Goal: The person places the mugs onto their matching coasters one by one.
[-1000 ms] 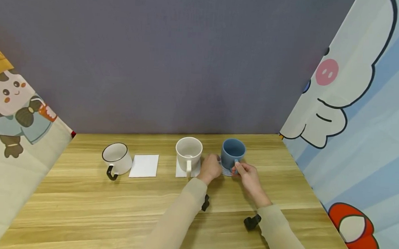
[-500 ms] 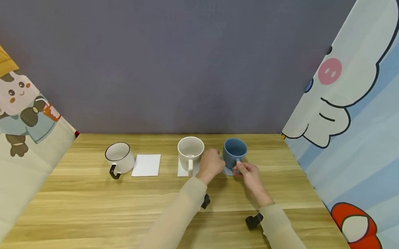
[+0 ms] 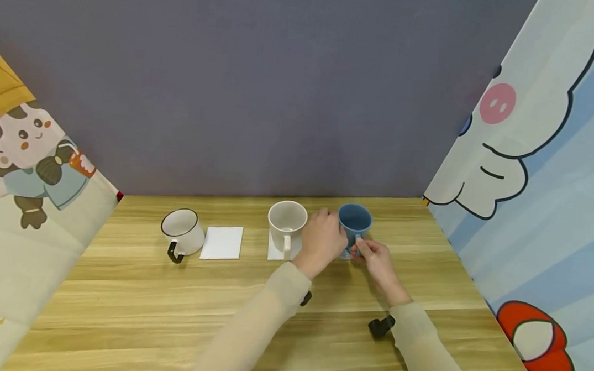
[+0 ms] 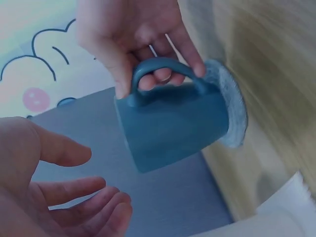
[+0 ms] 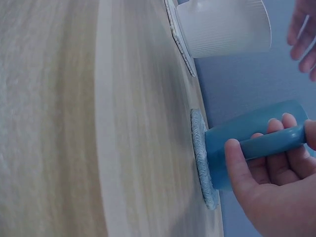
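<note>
Head view: near the bench's far edge, the blue mug was gripped by the right hand — the left hand was held with fingers parted.

One blue mug, two white mugs, three coasters, two hands, one table

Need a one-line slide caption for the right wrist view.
Right hand grips the handle of a tapered blue mug on a round woven blue-grey coaster, near a ribbed white mug.
</note>
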Motion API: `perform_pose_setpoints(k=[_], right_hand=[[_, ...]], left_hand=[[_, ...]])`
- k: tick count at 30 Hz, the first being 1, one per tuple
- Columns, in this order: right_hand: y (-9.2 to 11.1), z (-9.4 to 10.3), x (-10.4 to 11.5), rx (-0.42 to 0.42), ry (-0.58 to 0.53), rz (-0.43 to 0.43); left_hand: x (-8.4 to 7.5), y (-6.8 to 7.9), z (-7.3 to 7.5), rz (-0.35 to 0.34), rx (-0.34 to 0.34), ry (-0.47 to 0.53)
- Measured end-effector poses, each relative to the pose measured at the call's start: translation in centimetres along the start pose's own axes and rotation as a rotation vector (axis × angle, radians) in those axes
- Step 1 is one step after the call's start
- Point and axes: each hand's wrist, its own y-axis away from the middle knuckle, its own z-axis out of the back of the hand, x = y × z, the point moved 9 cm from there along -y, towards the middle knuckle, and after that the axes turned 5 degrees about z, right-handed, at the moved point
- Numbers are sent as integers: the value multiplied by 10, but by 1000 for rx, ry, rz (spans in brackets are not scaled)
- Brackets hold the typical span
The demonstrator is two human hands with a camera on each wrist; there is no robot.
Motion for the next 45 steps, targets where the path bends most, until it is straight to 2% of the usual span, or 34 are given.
perform_pose_setpoints(k=[8,16,25,34,42,45], right_hand=[[0,1,-1,4,-4,-16],[0,0,-1,14,-21,-12],[-3,-1,-1,20,-27,-1],[-4,0,-3,14,-30,-8],[-3,3,-3,0,-46,-16],[-3,0,-2,-6,-68,-23]], left_hand=[[-9,12,31,-140,-223,-236],[-3,22,57,-187,-303,-264],[10,33,76,-251,-310,-158],[29,49,104,-351,-451,-134],[59,56,121,-326,-496,-44],[70,59,133,-311,-531,-12]])
